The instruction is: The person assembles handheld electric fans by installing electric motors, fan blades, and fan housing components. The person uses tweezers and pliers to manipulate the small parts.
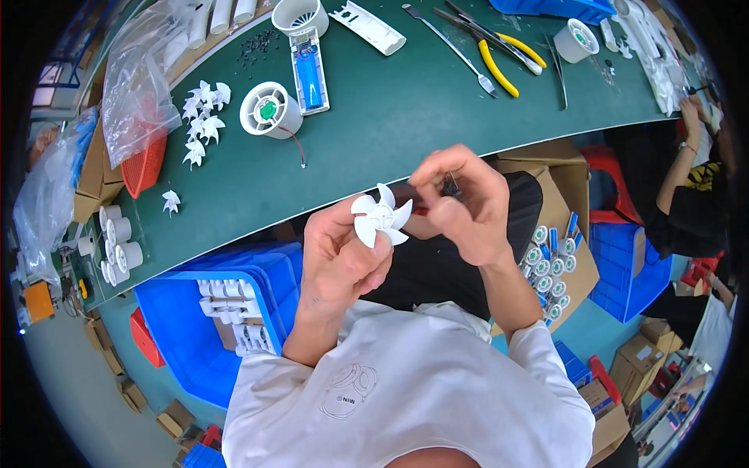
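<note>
Head view: a green desk [390, 109] spanned the upper frame; at centre, the left hand [337, 248] pinched a white fan wheel [381, 217] and the right hand [477, 212] a smaller, indistinct dark piece [451, 187], seemingly a parts-handling step whose next move called for steady alignment

A clear plastic bag [139, 86] partly covers a red basket [147, 167] beside a brown cardboard box [95, 179].
</note>
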Available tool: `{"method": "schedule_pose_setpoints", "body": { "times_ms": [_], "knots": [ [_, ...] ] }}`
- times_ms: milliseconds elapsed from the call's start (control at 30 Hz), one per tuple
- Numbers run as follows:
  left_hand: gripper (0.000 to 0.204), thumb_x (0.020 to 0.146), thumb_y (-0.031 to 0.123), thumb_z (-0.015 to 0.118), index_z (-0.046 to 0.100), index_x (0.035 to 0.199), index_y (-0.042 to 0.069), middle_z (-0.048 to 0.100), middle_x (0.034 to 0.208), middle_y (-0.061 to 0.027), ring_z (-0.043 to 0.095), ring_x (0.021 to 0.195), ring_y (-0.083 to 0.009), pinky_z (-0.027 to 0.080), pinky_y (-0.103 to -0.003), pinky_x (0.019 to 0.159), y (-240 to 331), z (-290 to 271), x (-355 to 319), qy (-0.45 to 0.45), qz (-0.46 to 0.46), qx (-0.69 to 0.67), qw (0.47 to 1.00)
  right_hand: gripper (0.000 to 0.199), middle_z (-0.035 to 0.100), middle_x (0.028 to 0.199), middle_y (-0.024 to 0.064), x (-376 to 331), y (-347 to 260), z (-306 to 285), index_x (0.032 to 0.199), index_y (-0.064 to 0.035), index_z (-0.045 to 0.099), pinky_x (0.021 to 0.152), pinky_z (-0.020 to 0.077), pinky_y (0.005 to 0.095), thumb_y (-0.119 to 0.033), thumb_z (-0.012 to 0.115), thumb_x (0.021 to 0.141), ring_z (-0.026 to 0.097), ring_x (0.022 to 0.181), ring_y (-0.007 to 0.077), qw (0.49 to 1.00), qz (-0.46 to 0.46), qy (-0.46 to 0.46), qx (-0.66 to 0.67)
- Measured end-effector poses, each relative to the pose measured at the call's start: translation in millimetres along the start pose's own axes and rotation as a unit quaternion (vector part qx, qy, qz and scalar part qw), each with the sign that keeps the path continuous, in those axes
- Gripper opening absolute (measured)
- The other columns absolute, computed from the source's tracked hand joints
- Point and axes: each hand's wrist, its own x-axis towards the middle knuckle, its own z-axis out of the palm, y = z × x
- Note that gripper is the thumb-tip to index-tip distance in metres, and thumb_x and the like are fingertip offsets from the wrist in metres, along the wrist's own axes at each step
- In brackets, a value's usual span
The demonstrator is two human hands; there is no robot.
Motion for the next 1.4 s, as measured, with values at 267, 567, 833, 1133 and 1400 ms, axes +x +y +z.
{"method": "schedule_pose_setpoints", "body": {
  "times_ms": [267,567,833,1133,1400],
  "knots": [
    [0.021,0.093,0.014,0.059,0.057,0.102,-0.004,0.056,0.069,-0.0048,0.049,0.052,-0.0058,0.039,-0.020,0.047,-9,4,6,0.051,0.077,0.087,0.992,0.004,0.057,0.074,-0.0017,-5,6,2,0.089,-0.0007,0.064,0.051,0.0298,0.0191,-0.004,0.067,0.088,0.042,0.060,0.0015,0.998,0.034,0.002,-0.050],
    [0.023,0.096,0.017,0.058,0.059,0.102,-0.005,0.051,0.067,-0.0037,0.046,0.048,-0.0088,0.033,-0.022,0.039,-7,14,1,0.092,0.009,-0.034,0.995,0.032,0.063,0.074,0.0113,3,10,-8,0.110,0.0052,0.068,0.049,0.0406,0.0256,-0.005,0.056,0.082,0.053,0.055,0.0144,0.936,-0.227,-0.103,-0.249],
    [0.025,0.097,0.019,0.054,0.057,0.106,-0.004,0.045,0.065,-0.0023,0.039,0.045,-0.0092,0.032,-0.022,0.040,-5,11,-2,0.054,-0.064,-0.161,0.983,0.045,0.065,0.075,0.0076,5,10,-4,0.108,0.0007,0.072,0.045,0.0373,0.0249,-0.003,0.068,0.064,0.049,0.049,0.0150,0.880,-0.294,-0.113,-0.354],
    [0.023,0.098,0.018,0.050,0.054,0.110,-0.002,0.045,0.068,-0.0024,0.040,0.045,-0.0098,0.033,-0.022,0.041,-8,9,-4,0.016,-0.093,-0.238,0.967,0.043,0.065,0.074,0.0069,8,7,-4,0.105,-0.0006,0.072,0.042,0.0348,0.0246,-0.007,0.072,0.062,0.048,0.049,0.0151,0.861,-0.325,-0.116,-0.374],
    [0.020,0.097,0.016,0.050,0.054,0.107,-0.002,0.045,0.068,-0.0030,0.041,0.046,-0.0109,0.035,-0.022,0.041,-10,13,-7,0.008,-0.097,-0.258,0.961,0.036,0.063,0.071,0.0073,7,7,-2,0.097,0.0000,0.073,0.042,0.0341,0.0243,-0.008,0.073,0.063,0.048,0.048,0.0151,0.871,-0.322,-0.107,-0.355]
  ]
}}
